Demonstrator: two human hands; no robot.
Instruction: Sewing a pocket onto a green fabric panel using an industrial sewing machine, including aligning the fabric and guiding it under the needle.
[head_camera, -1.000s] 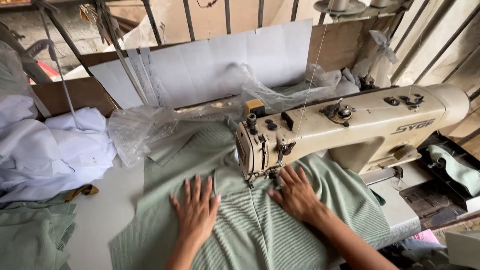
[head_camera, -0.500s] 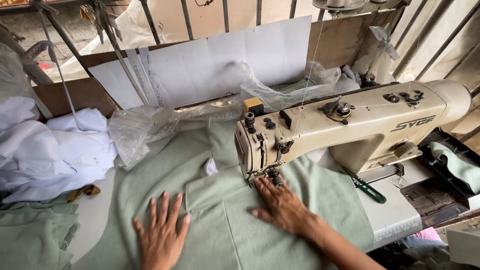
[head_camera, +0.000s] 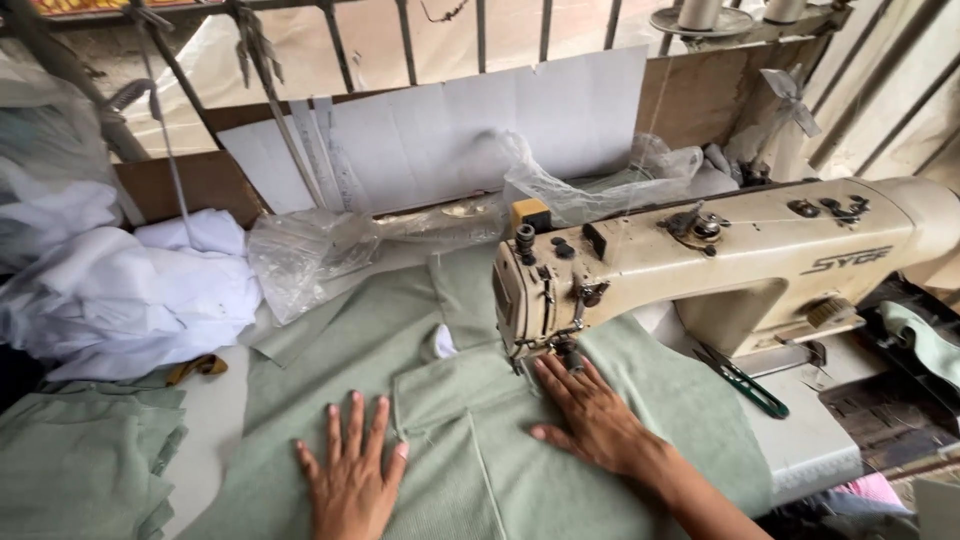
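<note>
both hands lie flat with fingers spread, neither grip closed around anything. the left hand (head_camera: 350, 478) presses palm-down on the green fabric (head_camera: 420, 400) at the lower centre of the frame; the right hand (head_camera: 592, 420) presses the same cloth just right of it, fingertips touching the spot under the needle of the cream sewing machine (head_camera: 700, 265). the fabric spreads under both palms across the counter (head_camera: 215, 430). white cloth (head_camera: 120, 290) is heaped at the left, a clear plastic bag (head_camera: 310, 255) above.
</note>
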